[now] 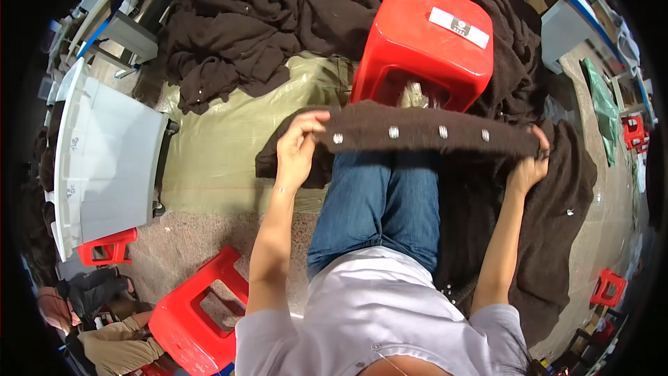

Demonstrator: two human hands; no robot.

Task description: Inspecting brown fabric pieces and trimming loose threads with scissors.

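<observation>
A dark brown, fuzzy knit garment [417, 143] is stretched in a band across my lap, just above the knees of my jeans. Several small silver-white ornaments sit in a row along the band. My left hand [300, 145] pinches its left end, where a fold hangs down beside the leg. At the other end, the fingers of my right hand [532, 166] are closed on the fabric, partly hidden by it. More brown knit cloth [557, 251] hangs down at my right side. Which kind of garment it is, I cannot tell.
A red plastic stool [424, 42] stands just beyond my knees. Heaped brown knit cloth [236, 28] lies behind it on a yellowish plastic sheet [216, 160]. A white bin [111, 160] stands at left. Another red stool [202, 313] and a seated person [115, 348] are at lower left.
</observation>
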